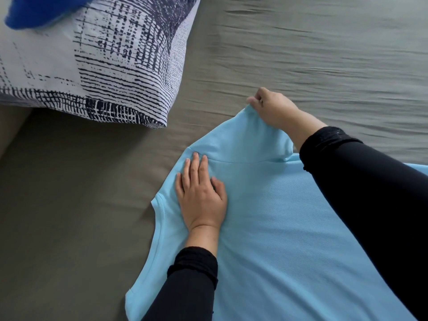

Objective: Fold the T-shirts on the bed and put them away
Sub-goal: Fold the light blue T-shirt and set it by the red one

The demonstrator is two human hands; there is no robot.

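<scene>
A light blue T-shirt [273,228] lies spread on the grey-green bed sheet [324,54], filling the lower right of the head view. My left hand [201,195] presses flat on the shirt near its shoulder seam, fingers straight. My right hand [273,107] pinches the end of the shirt's sleeve and holds it lifted a little off the sheet, stretched away from the body of the shirt. Both forearms are in black sleeves, and the right one hides part of the shirt.
A pillow [104,61] with a white and navy printed cover lies at the upper left, its corner close to the sleeve. A bright blue fabric item [34,12] rests on the pillow's far left. Bare sheet stretches to the left and beyond the shirt.
</scene>
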